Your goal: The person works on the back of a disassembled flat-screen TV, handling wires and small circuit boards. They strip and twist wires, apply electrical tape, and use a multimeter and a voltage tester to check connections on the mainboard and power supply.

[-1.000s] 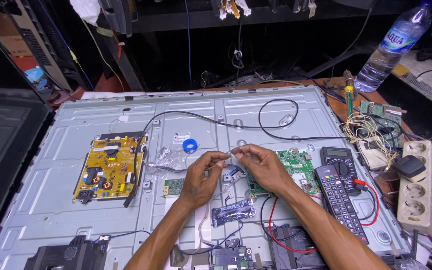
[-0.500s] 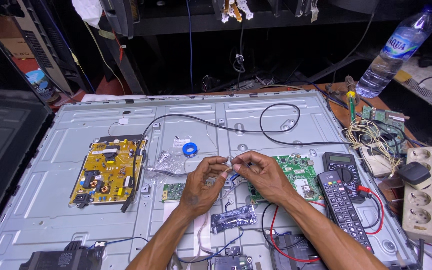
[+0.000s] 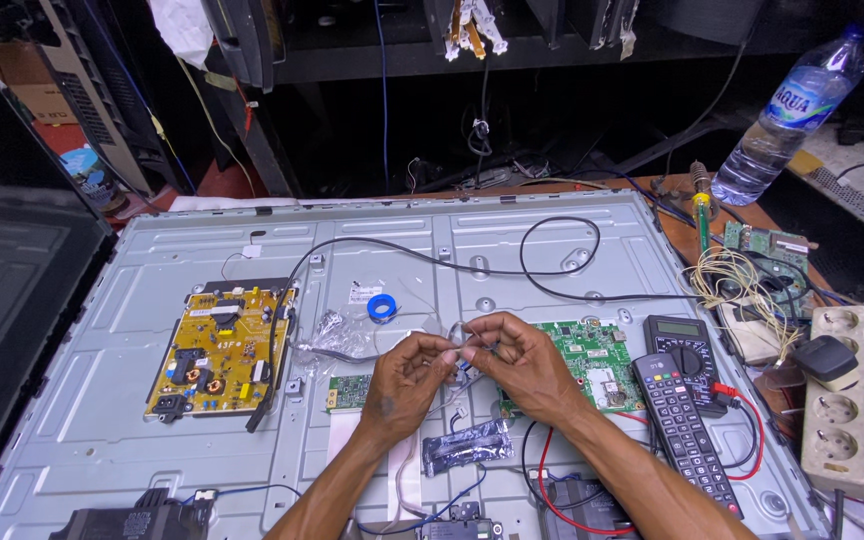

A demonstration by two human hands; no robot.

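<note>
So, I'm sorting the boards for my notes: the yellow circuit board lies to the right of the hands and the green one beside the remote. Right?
Not quite. In the head view the yellow circuit board lies to the left of the hands, left hand and right hand. The green circuit board is indeed beside the remote.

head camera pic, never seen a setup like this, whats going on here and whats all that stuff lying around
The picture comes from a camera worn on a person's head, looking down at their own two bare hands. There is no robot. The left hand and right hand meet in the middle and pinch a small clear piece with thin wires between the fingertips; exactly what it is cannot be told.

Under them lies the grey metal back of a flat screen. On it sit a yellow circuit board, a green circuit board, a small blue ring and a looping black cable.

To the right are a black remote control, a multimeter, a beige power strip and a water bottle.
</note>
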